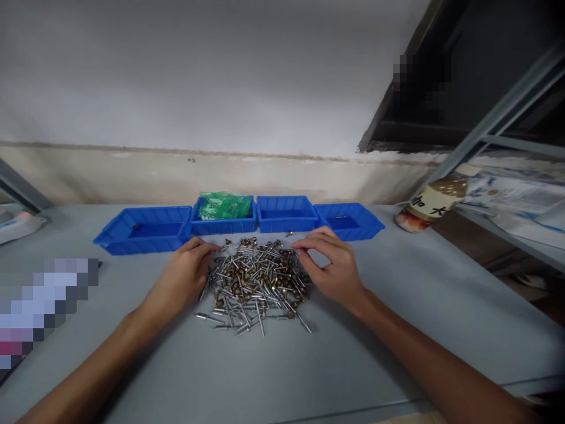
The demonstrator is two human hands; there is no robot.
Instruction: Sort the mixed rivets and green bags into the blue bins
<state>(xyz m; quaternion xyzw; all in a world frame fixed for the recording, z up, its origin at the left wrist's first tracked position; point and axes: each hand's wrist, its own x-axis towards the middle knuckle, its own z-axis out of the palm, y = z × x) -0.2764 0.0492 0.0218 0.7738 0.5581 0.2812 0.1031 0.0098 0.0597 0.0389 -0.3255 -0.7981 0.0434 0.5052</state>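
A loose heap of silver blind rivets (260, 315) mixed with brass-coloured screws (238, 285) lies on the grey table in front of me. At the heap's upper left edge is my left hand (193, 265), its fingertips pinched together beside a thin silver shank. My right hand (333, 262) is at the upper right edge, thumb and forefinger closed in a ring. Whatever either pinch holds is too small to make out. One small brass-coloured piece (289, 234) sits apart, behind the heap.
Along the wall stand blue bins: a left one (145, 247) with a small dark piece, one holding a green bag (225, 206), another (286, 225), and a right one (348, 234) with a silver piece. A labelled bottle (435, 203) leans at right, near a metal shelf frame.
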